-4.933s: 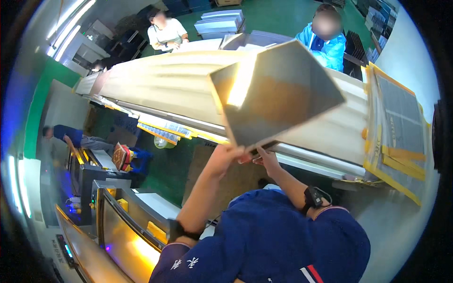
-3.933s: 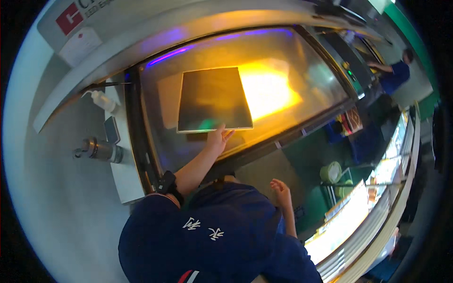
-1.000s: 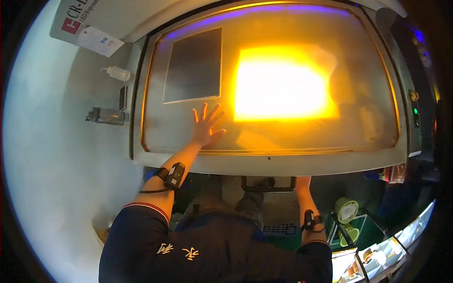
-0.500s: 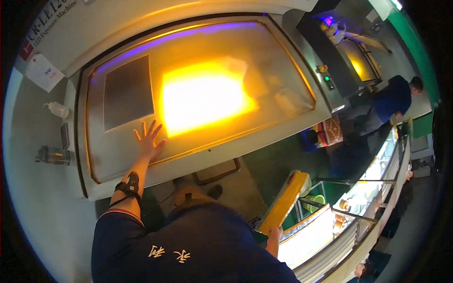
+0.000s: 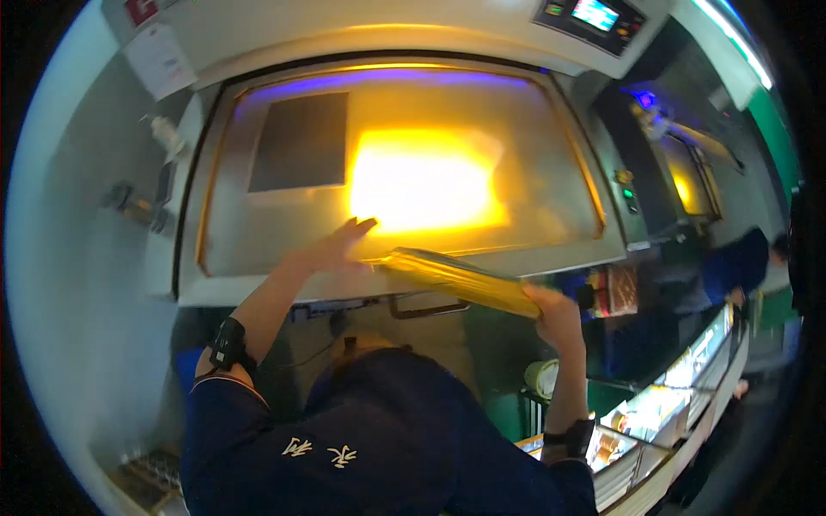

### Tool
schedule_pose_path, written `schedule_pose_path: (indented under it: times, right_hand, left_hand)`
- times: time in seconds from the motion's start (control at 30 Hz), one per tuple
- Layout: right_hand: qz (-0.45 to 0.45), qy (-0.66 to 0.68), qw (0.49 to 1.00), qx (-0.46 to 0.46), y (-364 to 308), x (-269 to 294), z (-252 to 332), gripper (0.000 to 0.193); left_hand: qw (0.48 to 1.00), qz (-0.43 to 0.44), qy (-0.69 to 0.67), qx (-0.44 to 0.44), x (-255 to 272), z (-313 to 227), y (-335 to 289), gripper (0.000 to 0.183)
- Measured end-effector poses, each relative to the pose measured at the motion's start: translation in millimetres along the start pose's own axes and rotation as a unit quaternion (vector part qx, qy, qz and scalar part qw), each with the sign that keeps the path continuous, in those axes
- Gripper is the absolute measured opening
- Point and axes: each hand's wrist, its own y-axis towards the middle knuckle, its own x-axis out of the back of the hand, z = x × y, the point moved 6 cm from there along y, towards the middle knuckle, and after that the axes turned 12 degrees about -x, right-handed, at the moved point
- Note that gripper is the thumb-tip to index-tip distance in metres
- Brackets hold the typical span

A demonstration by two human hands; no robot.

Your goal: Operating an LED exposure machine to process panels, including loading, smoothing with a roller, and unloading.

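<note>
A yellow translucent sheet point(image 5: 456, 279), bent along its length, is held at its right end by my closed right hand point(image 5: 551, 310). It hangs over the front edge of a wide machine bed point(image 5: 245, 241). My left hand point(image 5: 335, 248) is by the sheet's left end with its fingers stretched out, blurred by motion; whether it touches the sheet I cannot tell. On the bed, beyond my left hand, lies a dark rectangular panel point(image 5: 301, 142). To the right of that panel a bright yellow light point(image 5: 422, 185) glows through the bed's surface.
A control panel with a small screen point(image 5: 597, 14) is at the upper right of the machine. A white bottle point(image 5: 166, 136) stands on the left ledge. To the right are a green-lit switch box point(image 5: 629, 196), a bucket point(image 5: 542, 377) and a lit rack point(image 5: 632, 417). A co-worker point(image 5: 736, 267) is farther right.
My right hand has brought the yellow sheet from the lower right up to the bed's front edge. My left hand has lifted off the bed and moved right toward the sheet.
</note>
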Motion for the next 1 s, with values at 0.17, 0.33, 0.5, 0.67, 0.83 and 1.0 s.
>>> schedule_pose_path:
  times: [0.17,0.33,0.5,0.67,0.83,1.0]
  right_hand:
    - [0.102,-0.041,0.977,0.183,113.2,-69.2,151.1,0.048]
    - [0.050,-0.010,0.968,0.245,150.0,-177.2,243.7,0.060]
    - [0.161,-0.033,0.958,0.235,217.8,-183.3,292.9,0.067]
    - [0.152,0.075,0.970,0.175,380.2,-188.3,342.4,0.047]
    - [0.023,-0.049,0.973,0.224,569.0,-216.4,377.3,0.094]
    - [0.030,-0.050,0.981,0.186,761.9,-256.9,399.5,0.072]
  left_hand:
    - [0.979,0.148,0.002,0.143,9.8,-40.5,-76.4,0.097]
    - [0.900,0.164,0.252,0.315,33.2,48.7,-151.2,0.083]
    - [0.932,0.128,0.240,0.240,81.2,129.3,-159.6,0.078]
    - [0.957,0.090,0.150,0.232,199.0,264.6,-98.4,0.073]
    - [0.918,-0.005,0.252,0.307,296.0,417.0,-19.9,0.075]
    - [0.909,-0.018,0.284,0.305,381.4,507.6,49.7,0.070]
